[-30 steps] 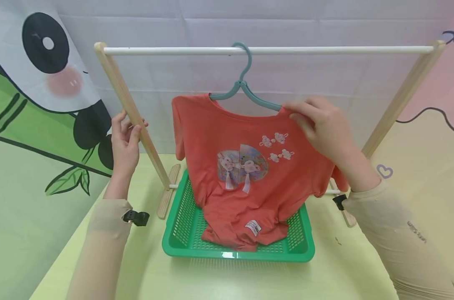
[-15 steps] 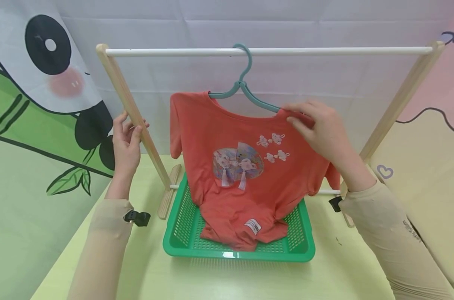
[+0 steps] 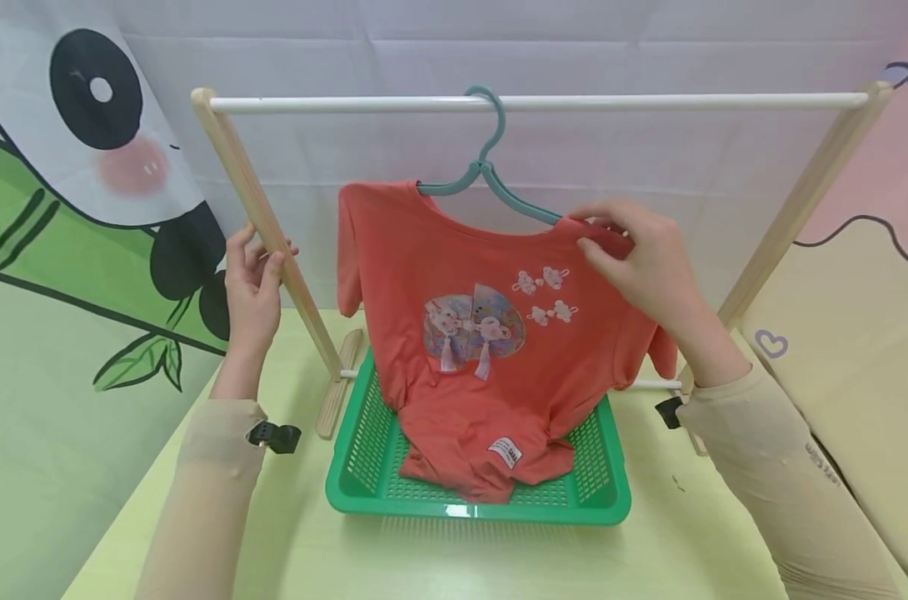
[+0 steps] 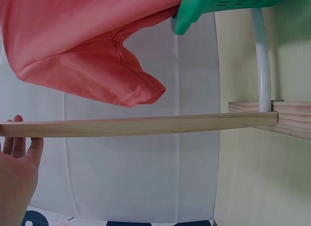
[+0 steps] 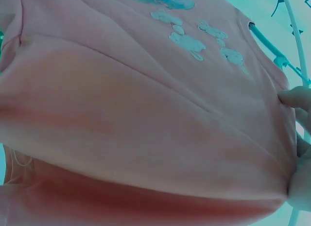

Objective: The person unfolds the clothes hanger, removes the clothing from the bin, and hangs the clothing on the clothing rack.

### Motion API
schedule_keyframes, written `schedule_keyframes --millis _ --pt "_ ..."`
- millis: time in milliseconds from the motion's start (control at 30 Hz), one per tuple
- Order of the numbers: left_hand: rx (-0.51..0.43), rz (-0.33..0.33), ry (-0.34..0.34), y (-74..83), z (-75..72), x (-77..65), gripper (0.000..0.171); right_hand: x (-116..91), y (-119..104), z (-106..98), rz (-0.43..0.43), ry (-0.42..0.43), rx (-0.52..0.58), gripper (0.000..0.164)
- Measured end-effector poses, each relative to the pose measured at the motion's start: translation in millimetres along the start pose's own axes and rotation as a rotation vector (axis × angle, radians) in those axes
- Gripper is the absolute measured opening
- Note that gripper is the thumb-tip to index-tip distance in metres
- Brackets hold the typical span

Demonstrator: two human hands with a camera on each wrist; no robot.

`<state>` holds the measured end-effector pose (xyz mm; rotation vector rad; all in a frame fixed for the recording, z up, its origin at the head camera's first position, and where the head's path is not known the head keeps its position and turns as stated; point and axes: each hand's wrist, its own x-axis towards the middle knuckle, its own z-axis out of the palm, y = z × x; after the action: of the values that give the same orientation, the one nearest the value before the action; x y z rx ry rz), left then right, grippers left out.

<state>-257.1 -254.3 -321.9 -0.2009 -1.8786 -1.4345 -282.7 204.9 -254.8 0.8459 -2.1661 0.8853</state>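
A red short-sleeved T-shirt [image 3: 491, 308] with a printed patch and small white figures hangs on a teal hanger [image 3: 487, 167], whose hook is over the rack's white rod [image 3: 649, 102]. My right hand [image 3: 641, 258] holds the shirt's shoulder at the hanger's right end, thumb in front; the right wrist view shows the thumb [image 5: 294, 97] against the fabric. My left hand [image 3: 251, 287] grips the rack's left wooden post [image 3: 266, 221], fingers passing behind it. In the left wrist view, that post [image 4: 146, 126] runs sideways below a red sleeve [image 4: 97, 80].
The shirt's lower part lies bunched in a green perforated basket [image 3: 469, 508] on the pale yellow table [image 3: 394, 567]. The rack's right post [image 3: 799, 208] leans behind my right forearm. A white cloth backdrop [image 3: 649, 50] with cartoon prints stands close behind the rack.
The shirt has shifted slightly left, its right sleeve the most. My right hand stays at the shoulder, its thumb and fingers a little further apart. The left hand keeps its place on the post.
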Motion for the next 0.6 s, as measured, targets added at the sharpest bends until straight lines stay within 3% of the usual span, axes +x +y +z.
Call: schedule_keyframes --millis 100,233,333,400,500,600 --pt "0.002 -0.002 0.001 -1.4 -1.5 0.1 0.042 -2 -4 4 -0.04 0.058 -0.022 0.029" --pt "-0.002 -0.009 0.01 -0.1 -1.9 0.2 0.042 1 -12 8 -0.169 0.144 -0.084 0.027" --pt "0.0 -0.018 0.016 0.8 -1.3 0.5 0.042 4 -20 13 -0.267 0.219 -0.054 0.023" --pt "0.002 -0.024 0.018 1.1 -0.8 0.8 0.042 5 -27 19 -0.33 0.256 0.024 0.022" --pt "0.002 -0.031 0.019 1.2 0.2 0.8 0.043 4 -35 30 -0.439 0.223 0.15 0.026" --pt "0.002 -0.033 0.022 1.1 1.2 0.6 0.043 1 -43 42 -0.509 0.102 0.24 0.029"
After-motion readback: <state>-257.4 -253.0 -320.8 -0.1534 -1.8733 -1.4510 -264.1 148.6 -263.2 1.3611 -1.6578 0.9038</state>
